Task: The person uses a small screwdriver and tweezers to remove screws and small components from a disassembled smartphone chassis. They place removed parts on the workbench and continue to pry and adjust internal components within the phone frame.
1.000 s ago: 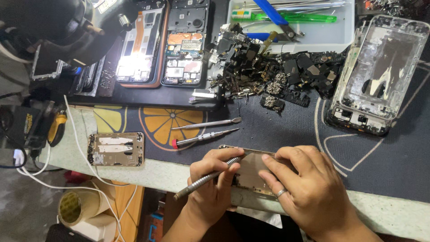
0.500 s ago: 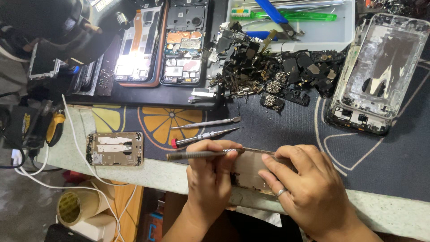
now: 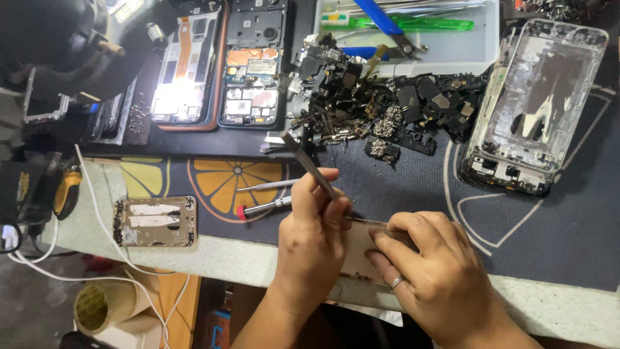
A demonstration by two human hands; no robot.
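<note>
Head view, read from left to right: far left of the fingers, a bare gold-coloured phone frame (image 3: 155, 222) lies alone near the table (image 3: 568, 304) edge, stripped of its parts, with a roll of tape (image 3: 106, 305) below the edge and a yellow-handled tool (image 3: 66, 192) further left. Up and left of the fingers, two opened phones (image 3: 219, 64) lie side by side under a bright lamp, their boards exposed. Just left of the fingers, a red-tipped screwdriver (image 3: 268, 205) and a thin metal pick (image 3: 265, 185) rest on the orange-slice mat (image 3: 226, 181), untouched. The left hand (image 3: 316, 239) has its fingers closed around a slim metal tool (image 3: 310, 167), whose free end slants up and away; its working tip is hidden behind the fingers. The right hand (image 3: 439, 284), a ring on one finger, presses flat with closed fingers on a small pale phone part (image 3: 358, 255) that sits at the near table edge, between and under both hands. Above the fingers lies a heap of dark removed parts (image 3: 387, 110), and beyond it a white tray (image 3: 413, 32) with blue-handled pliers. Up and right of the fingers sits an emptied silver phone shell (image 3: 539, 103). By my reckoning much teardown is already done, while the part under the hands is mid-work; how much remains on it cannot be told.
</note>
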